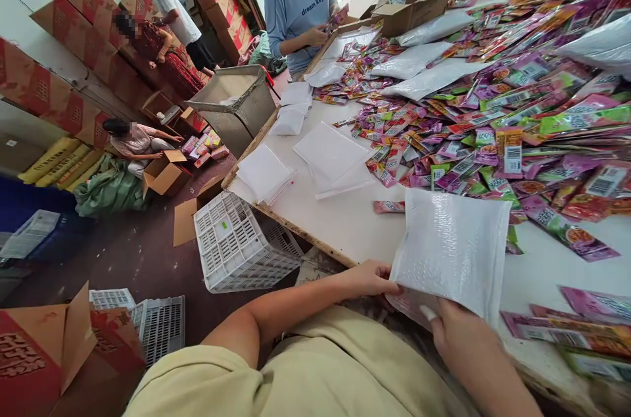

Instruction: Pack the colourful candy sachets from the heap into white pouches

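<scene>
A white bubble mailer is held at the table's near edge, its bottom side gaping slightly toward me. My left hand pinches its lower left corner, fingers closed. At the lower edge, my right hand grips the mailer near the opening; some of its fingers are hidden by the mailer. A small white tip shows by the right thumb, too unclear to name. Just beyond the mailer lies a single pink snack packet. Several colourful snack packets rest to the right of my right hand.
A big heap of snack packets covers the far table, with filled white pouches on it. Flat mailers lie at left. A white crate stands below the edge. A co-worker handles packets across the table.
</scene>
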The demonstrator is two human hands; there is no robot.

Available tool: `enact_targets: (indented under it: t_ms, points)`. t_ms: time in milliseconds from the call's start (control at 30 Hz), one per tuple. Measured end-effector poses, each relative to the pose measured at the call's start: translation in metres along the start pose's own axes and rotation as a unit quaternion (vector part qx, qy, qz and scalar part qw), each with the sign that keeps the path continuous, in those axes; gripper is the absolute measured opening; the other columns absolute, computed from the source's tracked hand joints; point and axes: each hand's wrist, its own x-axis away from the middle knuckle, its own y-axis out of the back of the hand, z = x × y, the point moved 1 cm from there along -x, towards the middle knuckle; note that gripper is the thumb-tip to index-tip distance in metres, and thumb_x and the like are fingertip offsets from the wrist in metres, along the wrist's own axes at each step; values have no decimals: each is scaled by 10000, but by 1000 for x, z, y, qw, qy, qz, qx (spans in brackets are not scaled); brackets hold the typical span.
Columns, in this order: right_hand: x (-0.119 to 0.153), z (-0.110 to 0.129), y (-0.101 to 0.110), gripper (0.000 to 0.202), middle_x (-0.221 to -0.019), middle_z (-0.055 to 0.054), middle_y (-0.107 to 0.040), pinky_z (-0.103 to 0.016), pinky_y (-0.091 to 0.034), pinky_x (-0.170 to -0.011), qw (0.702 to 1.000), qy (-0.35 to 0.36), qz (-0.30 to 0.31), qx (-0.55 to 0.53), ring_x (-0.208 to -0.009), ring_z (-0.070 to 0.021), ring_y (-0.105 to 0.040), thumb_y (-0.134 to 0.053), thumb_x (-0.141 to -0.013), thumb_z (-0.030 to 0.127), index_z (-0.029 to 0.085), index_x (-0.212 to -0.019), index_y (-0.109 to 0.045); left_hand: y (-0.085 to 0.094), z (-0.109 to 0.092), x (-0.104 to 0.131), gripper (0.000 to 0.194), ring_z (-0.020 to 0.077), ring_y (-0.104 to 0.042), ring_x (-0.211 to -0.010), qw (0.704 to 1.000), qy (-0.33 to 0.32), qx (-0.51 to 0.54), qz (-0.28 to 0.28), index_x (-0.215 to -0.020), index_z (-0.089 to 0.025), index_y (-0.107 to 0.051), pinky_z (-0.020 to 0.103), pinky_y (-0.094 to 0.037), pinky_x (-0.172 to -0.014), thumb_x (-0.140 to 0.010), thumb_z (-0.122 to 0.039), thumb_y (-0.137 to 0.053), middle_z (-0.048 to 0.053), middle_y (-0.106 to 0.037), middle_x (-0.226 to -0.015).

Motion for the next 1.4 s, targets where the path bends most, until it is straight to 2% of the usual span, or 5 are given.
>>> enact_targets:
  t_ms: [167,333,733,1200,1400]
  points:
    - [7,12,63,279,-721,-50,-709,-383,-488,-413,994,-11,-94,-57,-461,-241,-608,-510,-794,419,486,-1005,-680,15,-15,4,349,157,-593,-864,998,-18,-50,17,-968,-124,-673,335,-489,-896,-626,-138,-742,15,-662,-917]
    - [-24,12,35,556,-1472,-155,-467,-525,-430,-1075,992,88,-91,-5,-1364,-297,-444,-423,-850,244,225,-1400,-500,23,-28,-9,550,144,-618,-763,998,20,17,60,-1042,-137,-667,271,-501,-713,-591,-393,-850,37,-689,-922]
    - [-8,2,36,376,-1082,-72,-721,-425,-522,-939,980,-1,-148,-137,-1040,-229,-653,-453,-818,131,213,-1103,-683,19,-47,-31,436,158,-581,-580,989,108,63,-83,-783,-153,-599,302,-490,-591,-764,-578,-695,32,-613,-643]
    - [-1,-52,22,360,-868,-64,-627,-355,-536,-668,936,-240,-192,-174,-702,-192,-592,-530,-699,188,164,-1058,-545,26,-34,-32,308,90,-334,-617,937,-148,-268,-170,-624,-178,-436,230,-254,-577,-772,-394,-599,-60,-374,-602]
    - [-12,12,31,337,-1057,-140,-591,-466,-431,-955,964,-113,-239,29,-1062,-296,-527,-459,-758,55,169,-1052,-578,25,-27,-37,295,86,-335,-602,953,-127,-237,-141,-651,-185,-420,221,-246,-560,-753,-397,-598,-62,-382,-600]
